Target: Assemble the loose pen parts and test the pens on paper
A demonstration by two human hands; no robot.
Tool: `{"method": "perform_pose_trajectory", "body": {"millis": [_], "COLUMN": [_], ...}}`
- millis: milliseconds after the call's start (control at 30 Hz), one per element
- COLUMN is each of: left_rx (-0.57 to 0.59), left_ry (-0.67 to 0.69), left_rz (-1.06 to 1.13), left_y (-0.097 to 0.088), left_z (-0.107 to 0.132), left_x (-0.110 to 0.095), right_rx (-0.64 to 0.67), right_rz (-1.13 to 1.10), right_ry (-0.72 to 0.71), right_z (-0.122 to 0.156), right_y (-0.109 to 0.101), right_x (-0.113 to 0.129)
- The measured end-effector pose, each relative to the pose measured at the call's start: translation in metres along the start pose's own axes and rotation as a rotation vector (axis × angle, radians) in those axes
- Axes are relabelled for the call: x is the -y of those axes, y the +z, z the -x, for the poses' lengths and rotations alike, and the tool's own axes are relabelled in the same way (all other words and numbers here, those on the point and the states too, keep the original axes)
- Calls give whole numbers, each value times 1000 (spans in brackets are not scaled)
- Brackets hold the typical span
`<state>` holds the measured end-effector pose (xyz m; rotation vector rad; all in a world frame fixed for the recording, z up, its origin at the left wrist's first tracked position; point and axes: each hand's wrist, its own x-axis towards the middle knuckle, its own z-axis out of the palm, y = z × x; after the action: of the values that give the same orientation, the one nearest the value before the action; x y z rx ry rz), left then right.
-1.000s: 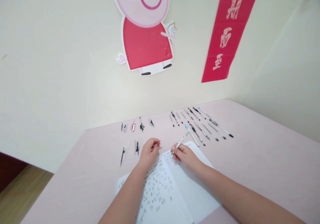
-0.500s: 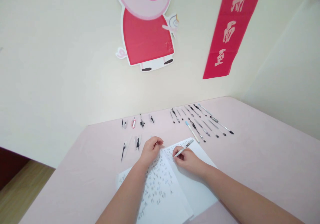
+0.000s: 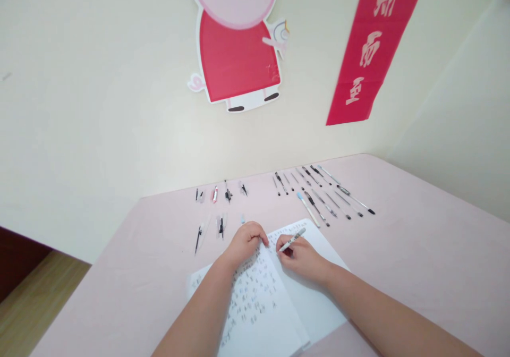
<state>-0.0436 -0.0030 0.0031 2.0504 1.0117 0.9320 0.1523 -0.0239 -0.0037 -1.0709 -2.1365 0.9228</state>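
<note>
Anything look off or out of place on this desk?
Mostly tidy. One small pale blue cap lies loose beside the left hand, apart from both pen groups. The right hand holds a pen over the open notebook. No spills or damage.

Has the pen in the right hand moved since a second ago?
Yes. The pen in the right hand has tipped down toward the notebook, away from the row of pens.

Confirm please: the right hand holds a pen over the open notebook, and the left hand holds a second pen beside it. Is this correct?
Not quite. In the head view the left hand holds no pen; it rests curled on the top edge of the open notebook. The rest is right: the right hand holds a pen over the page.
</note>
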Motion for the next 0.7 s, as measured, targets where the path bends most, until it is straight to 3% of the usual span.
{"method": "perform_pose_trajectory", "body": {"millis": [700], "left_rx": [18], "left_ry": [-63], "left_rz": [-66], "left_y": [2], "left_z": [1], "left_x": [2], "right_rx": [7], "right_rz": [61], "right_ry": [-31], "right_z": [-1], "right_y": [0], "right_x": [0]}}
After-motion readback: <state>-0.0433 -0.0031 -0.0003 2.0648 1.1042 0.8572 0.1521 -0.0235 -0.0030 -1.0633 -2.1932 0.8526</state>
